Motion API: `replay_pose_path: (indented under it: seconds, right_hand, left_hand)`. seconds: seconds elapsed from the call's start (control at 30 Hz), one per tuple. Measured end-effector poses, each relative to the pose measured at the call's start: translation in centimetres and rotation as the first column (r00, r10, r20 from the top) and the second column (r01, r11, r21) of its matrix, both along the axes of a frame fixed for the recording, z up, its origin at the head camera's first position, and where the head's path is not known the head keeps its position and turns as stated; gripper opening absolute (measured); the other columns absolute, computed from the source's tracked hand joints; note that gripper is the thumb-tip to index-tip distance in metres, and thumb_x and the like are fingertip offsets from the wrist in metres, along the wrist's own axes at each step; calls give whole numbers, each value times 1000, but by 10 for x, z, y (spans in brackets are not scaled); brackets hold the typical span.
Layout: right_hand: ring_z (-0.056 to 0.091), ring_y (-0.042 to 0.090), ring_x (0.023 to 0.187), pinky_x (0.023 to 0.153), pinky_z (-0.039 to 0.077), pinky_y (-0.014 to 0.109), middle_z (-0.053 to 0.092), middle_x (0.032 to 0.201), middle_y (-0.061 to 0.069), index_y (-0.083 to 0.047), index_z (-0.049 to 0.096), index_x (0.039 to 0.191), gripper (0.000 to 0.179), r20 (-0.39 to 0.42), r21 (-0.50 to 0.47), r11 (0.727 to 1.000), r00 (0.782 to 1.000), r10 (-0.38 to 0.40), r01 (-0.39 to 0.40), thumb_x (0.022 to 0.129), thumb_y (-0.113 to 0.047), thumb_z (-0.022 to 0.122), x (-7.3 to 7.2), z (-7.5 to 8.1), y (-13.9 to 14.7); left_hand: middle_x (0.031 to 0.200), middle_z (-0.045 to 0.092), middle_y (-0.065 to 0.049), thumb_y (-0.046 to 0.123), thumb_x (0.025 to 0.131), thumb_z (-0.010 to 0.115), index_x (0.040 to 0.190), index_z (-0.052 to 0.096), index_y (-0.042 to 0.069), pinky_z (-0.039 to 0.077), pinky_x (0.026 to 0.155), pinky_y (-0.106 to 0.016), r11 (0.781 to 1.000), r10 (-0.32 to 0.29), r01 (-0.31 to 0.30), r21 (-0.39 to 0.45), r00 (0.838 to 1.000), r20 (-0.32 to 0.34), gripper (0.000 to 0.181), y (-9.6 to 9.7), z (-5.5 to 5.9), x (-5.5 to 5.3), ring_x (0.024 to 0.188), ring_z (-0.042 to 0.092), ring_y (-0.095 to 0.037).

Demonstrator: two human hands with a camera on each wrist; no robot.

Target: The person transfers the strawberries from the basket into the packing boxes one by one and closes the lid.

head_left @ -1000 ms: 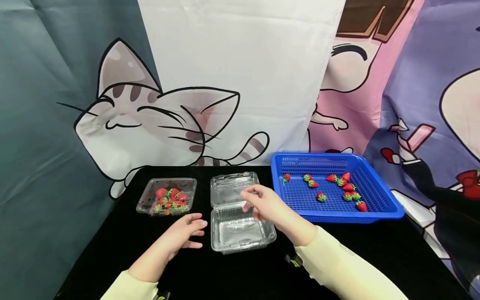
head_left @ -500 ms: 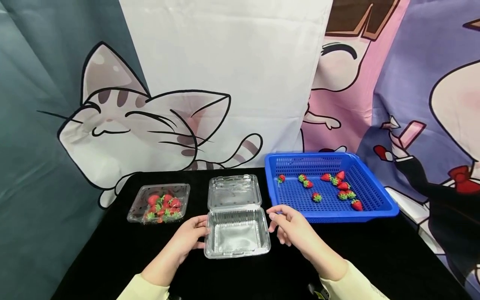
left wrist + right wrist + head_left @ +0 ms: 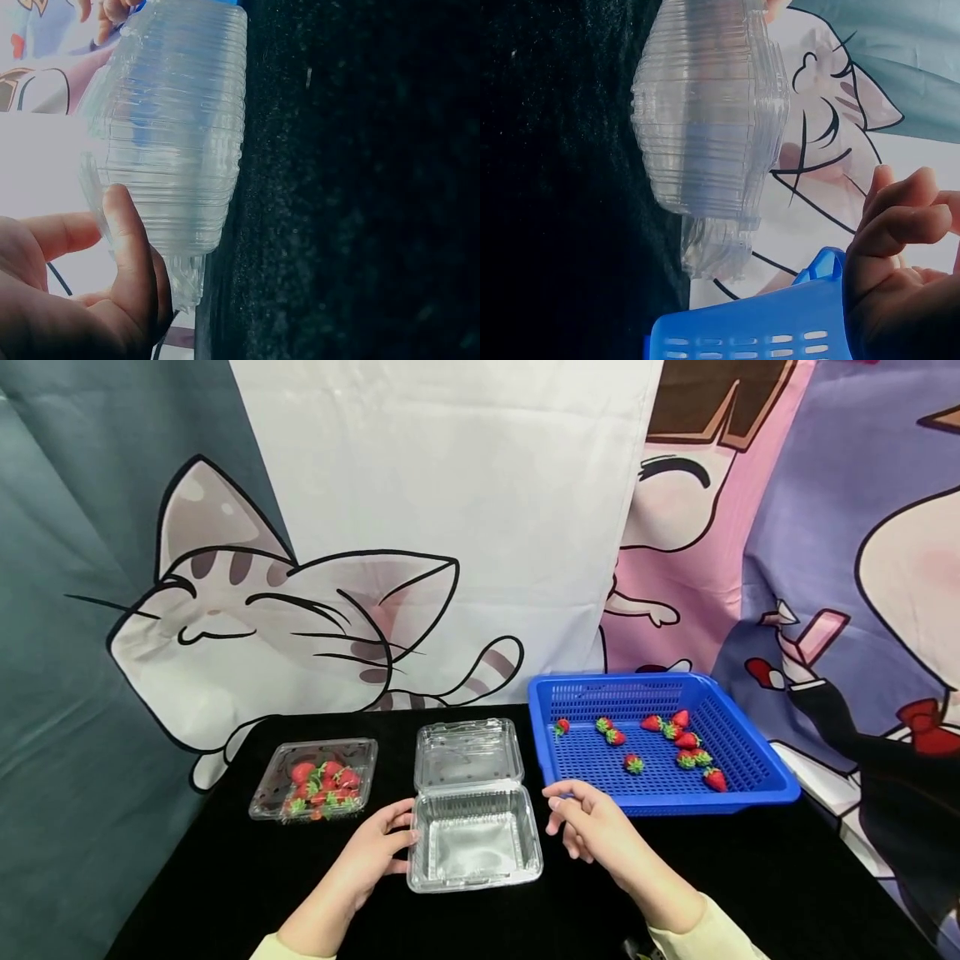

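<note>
A clear plastic clamshell container [image 3: 476,882] stands on the black cloth with its lid [image 3: 468,756] folded back, and nothing shows inside it. My left hand [image 3: 369,850] pinches its left rim; in the left wrist view the thumb and a finger [image 3: 124,217] lie on either side of the rim. My right hand [image 3: 596,827] hovers just right of the container with its fingers loosely bent and holds nothing. Between container and hand there is a gap in the right wrist view, where the ribbed wall [image 3: 697,112] shows.
Back right, a blue plastic basket [image 3: 660,806] holds several strawberries [image 3: 687,740] spread over its floor. On the left sits a closed clear container [image 3: 262,802] with strawberries [image 3: 326,781] in it. A printed cartoon cloth [image 3: 480,468] hangs behind the table.
My left hand has moved right and taken hold of the container's left rim. My right hand has moved from over the container to its right side. The view has shifted slightly.
</note>
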State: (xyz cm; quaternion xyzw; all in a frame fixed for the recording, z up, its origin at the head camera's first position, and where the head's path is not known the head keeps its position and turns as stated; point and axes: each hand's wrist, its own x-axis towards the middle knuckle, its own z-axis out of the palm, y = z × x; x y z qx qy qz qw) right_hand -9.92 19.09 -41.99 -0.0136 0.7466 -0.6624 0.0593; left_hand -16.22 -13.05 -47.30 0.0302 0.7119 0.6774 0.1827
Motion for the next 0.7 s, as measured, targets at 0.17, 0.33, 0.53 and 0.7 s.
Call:
replay_pose_path:
  seconds: [0.17,0.33,0.53,0.7]
  right_hand:
    - [49,12,47,38,35,19,63,80,12,1,54,125,33,4,-1,1000,1000,-2,2,100,-21,55,1,0,0]
    - [49,12,47,38,35,18,63,81,11,1,53,126,34,8,7,1000,1000,6,-6,102,-23,54,1,-1,2]
    - [51,13,48,39,37,19,62,81,12,3,53,127,35,-19,43,999,1000,-22,23,103,-23,52,-2,11,12]
    - [52,14,49,40,41,23,64,82,14,-1,57,124,29,-73,147,988,996,-44,55,103,-21,52,-15,43,29]
  left_hand:
    - [130,53,-22,0,91,59,148,41,3,59,65,-42,1000,26,-26,0,1000,-1,59,1,-1,1,94,62,-26]
    - [129,54,-22,-1,90,59,147,43,2,58,64,-41,999,38,-38,-15,999,-3,59,2,-2,4,92,62,-25]
    - [127,55,-20,-1,90,60,146,44,3,58,62,-40,999,44,-45,-28,999,-20,58,5,-2,3,91,61,-23]
    - [127,54,-20,-1,90,59,146,45,4,58,62,-41,998,46,-47,-29,999,-23,58,5,1,2,91,60,-24]
